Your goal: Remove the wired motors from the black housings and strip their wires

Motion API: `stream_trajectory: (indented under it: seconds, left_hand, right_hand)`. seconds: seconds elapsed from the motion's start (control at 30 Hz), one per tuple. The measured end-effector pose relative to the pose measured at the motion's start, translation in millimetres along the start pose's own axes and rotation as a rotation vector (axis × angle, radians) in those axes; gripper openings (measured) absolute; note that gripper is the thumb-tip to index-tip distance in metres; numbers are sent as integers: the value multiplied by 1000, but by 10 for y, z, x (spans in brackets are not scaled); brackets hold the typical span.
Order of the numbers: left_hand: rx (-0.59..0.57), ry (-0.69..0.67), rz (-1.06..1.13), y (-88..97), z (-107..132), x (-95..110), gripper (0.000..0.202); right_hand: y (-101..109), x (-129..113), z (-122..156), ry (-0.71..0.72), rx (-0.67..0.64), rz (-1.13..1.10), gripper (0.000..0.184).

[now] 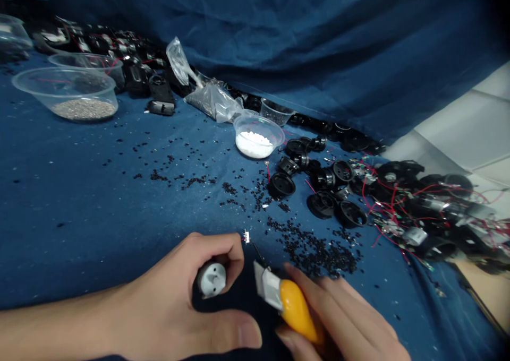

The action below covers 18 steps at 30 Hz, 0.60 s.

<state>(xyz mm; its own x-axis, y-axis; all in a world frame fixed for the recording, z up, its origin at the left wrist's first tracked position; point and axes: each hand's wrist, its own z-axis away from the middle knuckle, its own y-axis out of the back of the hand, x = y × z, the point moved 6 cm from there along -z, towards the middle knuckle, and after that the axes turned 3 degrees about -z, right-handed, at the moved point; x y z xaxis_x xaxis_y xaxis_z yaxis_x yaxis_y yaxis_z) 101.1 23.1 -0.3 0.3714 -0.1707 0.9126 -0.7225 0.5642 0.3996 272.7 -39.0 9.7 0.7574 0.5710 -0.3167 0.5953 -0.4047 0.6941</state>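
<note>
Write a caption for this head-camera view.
Left hand grips a small motor, right hand a yellow-handled cutter, over blue cloth strewn with black granules.

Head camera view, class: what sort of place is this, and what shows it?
Probably a makeshift workshop for small electric motors: black plastic casings with red wires lie heaped on blue cloth, the left hand holds a small metal motor, and the right hand a yellow-handled cutter.

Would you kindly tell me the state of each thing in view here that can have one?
Left hand, closed around the small metal motor
Right hand, gripping the yellow-handled cutter
Small bowl, partly filled with white pellets
Large clear bowl, partly filled with grey granules
Plastic bag, lying on its side, dark granules inside
Black granules, scattered loose on the blue cloth
Black round housings, lying loose, some with red wires
</note>
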Motion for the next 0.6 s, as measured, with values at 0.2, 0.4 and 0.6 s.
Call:
stream_trajectory:
  seconds: [0.2,0.4,0.6]
  left_hand:
    - [-84,-17,257,-38,-21,-54,33]
    - [-209,2,557,-103,-91,-184,21]
    - [-214,59,646,-128,-145,-157,25]
  right_hand:
    - [-2,236,-26,-343,-279,-326,27]
    - [-183,430,71,-871,-358,-713,49]
    - [-342,456,161,-959,-454,-852,44]
